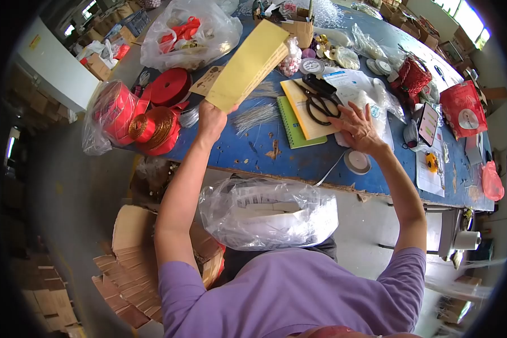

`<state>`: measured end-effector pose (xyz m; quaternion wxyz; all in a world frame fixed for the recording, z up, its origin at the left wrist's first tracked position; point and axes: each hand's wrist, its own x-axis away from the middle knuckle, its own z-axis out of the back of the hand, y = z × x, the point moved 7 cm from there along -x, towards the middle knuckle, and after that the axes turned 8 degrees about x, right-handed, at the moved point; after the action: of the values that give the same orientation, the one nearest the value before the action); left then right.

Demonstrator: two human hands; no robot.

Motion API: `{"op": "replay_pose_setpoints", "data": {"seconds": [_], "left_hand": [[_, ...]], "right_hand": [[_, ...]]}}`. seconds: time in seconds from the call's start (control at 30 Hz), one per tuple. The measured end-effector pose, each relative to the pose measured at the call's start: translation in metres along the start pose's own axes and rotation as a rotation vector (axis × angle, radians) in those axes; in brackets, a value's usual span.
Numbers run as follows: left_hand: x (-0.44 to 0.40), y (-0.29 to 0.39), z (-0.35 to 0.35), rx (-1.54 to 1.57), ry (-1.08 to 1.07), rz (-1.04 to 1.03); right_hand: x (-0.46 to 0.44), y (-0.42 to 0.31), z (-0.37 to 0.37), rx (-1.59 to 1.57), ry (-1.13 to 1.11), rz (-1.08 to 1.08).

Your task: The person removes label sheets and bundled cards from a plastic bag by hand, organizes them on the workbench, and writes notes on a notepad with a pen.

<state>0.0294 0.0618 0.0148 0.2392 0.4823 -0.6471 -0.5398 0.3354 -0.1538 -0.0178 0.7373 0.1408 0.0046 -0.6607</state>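
My left hand (211,121) is closed around the lower end of a long yellow card (247,66), raised at a slant above the table. Lines of print run along its right edge, and a smaller printed tan card (206,82) shows beside it. My right hand (359,130) has its fingers spread, palm down, over papers beside black-handled scissors (320,108). The scissors lie on a yellow-orange pad (299,107), which rests on a green spiral notebook (292,125). Whether my fingertips touch the scissors, I cannot tell. Just below that hand sits a white ribbon spool (357,161).
Red ribbon rolls (169,87) and a bagged roll (115,112) stand at the left. Thin wires (256,116) lie mid-table. A phone (427,125), tape measure (431,162) and red packet (463,110) are at the right. A plastic-wrapped bundle (270,217) is on my lap.
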Motion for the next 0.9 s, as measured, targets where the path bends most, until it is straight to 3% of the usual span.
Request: {"op": "replay_pose_setpoints", "data": {"seconds": [0.07, 0.17, 0.27, 0.43, 0.47, 0.77, 0.9], "left_hand": [[0.002, 0.005, -0.004, 0.06, -0.011, 0.001], [0.006, 0.021, -0.012, -0.383, -0.127, -0.294], [0.045, 0.041, -0.063, -0.492, -0.121, -0.443], [0.078, 0.028, -0.141, -0.777, -0.39, -0.851], [0.078, 0.015, -0.153, -0.78, -0.427, -0.9], [0.015, -0.05, -0.265, -0.828, -0.613, -0.892], [0.024, -0.069, -0.287, -1.23, -0.637, -0.455]], "right_hand": [[-0.004, 0.005, 0.0, 0.002, 0.024, -0.002], [-0.01, 0.004, -0.004, -0.018, 0.099, -0.004], [-0.004, 0.007, 0.007, -0.096, 0.128, -0.06], [0.014, 0.002, 0.044, -0.196, 0.253, -0.143], [0.02, -0.007, 0.061, -0.217, 0.368, -0.105], [0.057, -0.033, 0.061, -0.289, 0.301, -0.225], [0.064, -0.05, 0.07, -0.323, 0.2, -0.19]]}}
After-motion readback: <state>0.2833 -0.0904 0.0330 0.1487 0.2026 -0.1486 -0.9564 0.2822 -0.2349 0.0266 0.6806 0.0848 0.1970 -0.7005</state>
